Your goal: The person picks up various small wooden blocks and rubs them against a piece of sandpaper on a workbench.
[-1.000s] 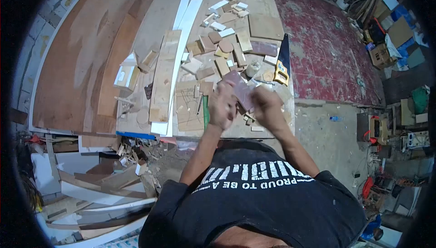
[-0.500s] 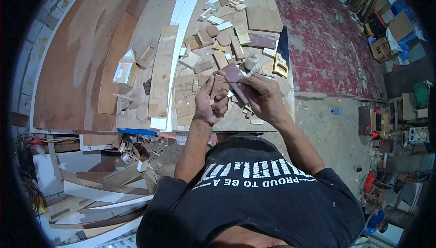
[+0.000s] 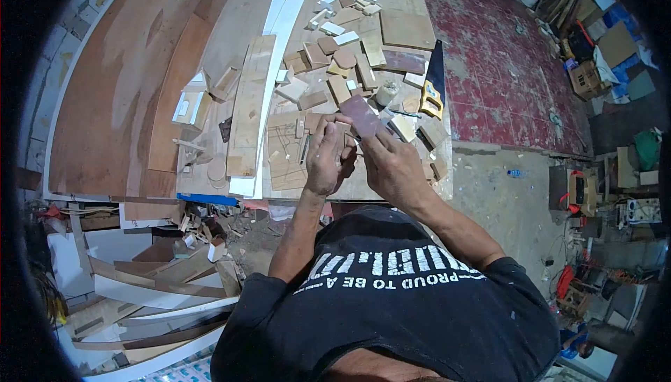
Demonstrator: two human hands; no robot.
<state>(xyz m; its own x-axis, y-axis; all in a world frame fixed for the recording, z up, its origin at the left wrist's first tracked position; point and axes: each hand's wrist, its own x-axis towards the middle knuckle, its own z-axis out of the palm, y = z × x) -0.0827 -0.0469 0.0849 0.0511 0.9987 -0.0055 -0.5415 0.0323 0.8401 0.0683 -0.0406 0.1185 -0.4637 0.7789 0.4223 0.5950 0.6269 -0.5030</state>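
My left hand (image 3: 323, 162) is closed around a small brown wooden block (image 3: 342, 130), mostly hidden behind the fingers and palm. Beside it, my right hand (image 3: 395, 172) grips a flat purplish-brown piece of sandpaper (image 3: 361, 115) by its near end. The sandpaper's far end points away from me, close to the left fingertips. Both hands are over the near part of the worktable (image 3: 210, 53). Under and left of them lies a thin board with pencil lines (image 3: 285, 165). Just past the sandpaper stands a whitish jar (image 3: 386, 93).
Several wood offcuts (image 3: 342, 60) are heaped beyond my hands. A handsaw with a yellow handle (image 3: 432, 100) lies at the table's right edge. Long white strips (image 3: 283, 25) and a plank (image 3: 250, 102) run along the left. A small wooden box (image 3: 192, 109) stands farther left.
My right hand has gone from pinching near the block to gripping the sandpaper, now raised and turned. My left hand has rotated, so its block is now more hidden.
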